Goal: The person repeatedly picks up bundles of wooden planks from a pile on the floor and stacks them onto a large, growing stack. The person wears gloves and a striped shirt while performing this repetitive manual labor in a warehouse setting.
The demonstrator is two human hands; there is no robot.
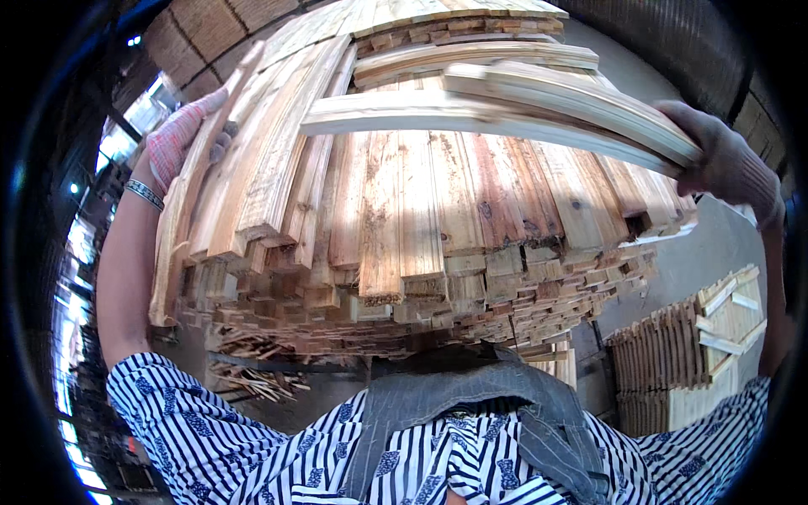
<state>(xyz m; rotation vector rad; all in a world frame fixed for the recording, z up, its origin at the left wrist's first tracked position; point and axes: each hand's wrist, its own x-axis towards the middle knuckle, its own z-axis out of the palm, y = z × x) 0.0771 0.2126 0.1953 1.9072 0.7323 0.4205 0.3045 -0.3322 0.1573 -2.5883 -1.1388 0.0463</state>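
R hand (724, 164), gloved, closed round ends of a few slats (505, 105) held crosswise over the stack (404, 244). L hand (181, 135), gloved w/ wrist bangle, lies open & flat on a tilted board (198, 181) at stack's left edge. Below: striped shirt, grey apron. Lower right: more slat piles (690, 362) on floor.

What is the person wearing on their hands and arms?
The left hand wears a knit work glove with a pinkish-red fleck, and a beaded bracelet circles that wrist. The right hand wears a greyish knit glove. Short sleeves are dark blue-and-white striped; forearms are bare.
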